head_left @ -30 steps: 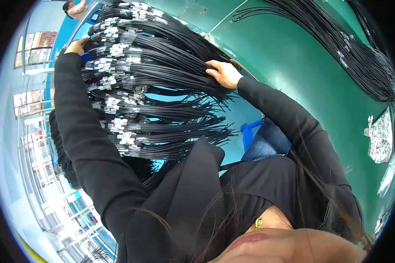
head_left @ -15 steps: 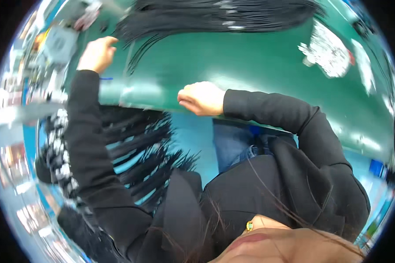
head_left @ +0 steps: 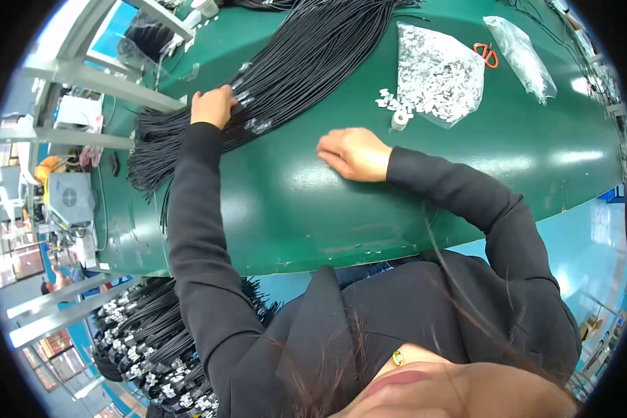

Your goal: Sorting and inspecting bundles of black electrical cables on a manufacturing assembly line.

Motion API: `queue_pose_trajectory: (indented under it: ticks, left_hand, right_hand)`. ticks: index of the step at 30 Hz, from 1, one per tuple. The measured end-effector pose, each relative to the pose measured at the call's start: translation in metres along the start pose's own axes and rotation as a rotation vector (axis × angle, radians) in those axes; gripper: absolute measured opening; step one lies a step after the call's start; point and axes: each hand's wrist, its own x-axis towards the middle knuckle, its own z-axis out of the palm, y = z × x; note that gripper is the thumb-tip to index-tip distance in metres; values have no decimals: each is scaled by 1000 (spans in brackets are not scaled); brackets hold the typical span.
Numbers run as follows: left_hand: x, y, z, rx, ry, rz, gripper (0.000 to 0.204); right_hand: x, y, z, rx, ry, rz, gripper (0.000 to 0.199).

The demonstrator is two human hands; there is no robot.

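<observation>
A long bundle of thin black cables (head_left: pixel 313 66) runs slantwise over the green table, with whitish bits partway along it. My left hand (head_left: pixel 212 106) lies on this bundle, its fingers curled down into the cables near those bits. Farther right, my right hand (head_left: pixel 355 153) hovers over the table, closed, with fingers bent and pressed together. What it holds, if anything, is hidden. Beyond it lies a clear bag of small white pieces (head_left: pixel 442 73), with a few loose white pieces (head_left: pixel 384 99) and a small white roll (head_left: pixel 400 120) at its near left corner.
Red-handled scissors (head_left: pixel 486 55) and another clear plastic bag (head_left: pixel 521 59) lie right of the white pieces. A pale metal frame (head_left: pixel 111 87) stands at the left, near a grey box (head_left: pixel 71 198). Many more black cables with white ends (head_left: pixel 146 348) hang below the table edge at left.
My left hand has come from beside the cable ends onto the bundle. My right hand has moved from the near table edge farther over the table. The whole view has shifted.
</observation>
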Motion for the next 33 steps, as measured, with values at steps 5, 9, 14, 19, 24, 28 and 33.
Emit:
queue_pose_trajectory:
  ticks: [5, 9, 14, 19, 24, 28, 33]
  left_hand:
    - [30, -29, -42, -338, -93, -53, 17]
    - [10, -25, -12, -199, -282, 19, 22]
    - [8, -42, -28, -212, -159, 2, 22]
    - [-23, -66, -112, -396, 161, -2, 19]
    - [-90, -3, -217, -779, 161, -16, 15]
    - [-123, 15, -198, -1048, -102, -134, 14]
    - [-148, 56, -132, -1072, -285, -121, 13]
  right_hand:
    - [48, 33, -19, -151, 273, -60, 11]
    - [72, 40, -27, -107, 281, 31, 12]
    - [62, 33, -20, -200, 182, 91, 24]
    - [135, 49, -38, -412, 541, -272, 67]
    - [197, 74, -75, -665, 275, -263, 50]
    - [203, 62, -125, -316, 106, -201, 24]
    - [58, -101, -218, -1154, 335, -742, 18]
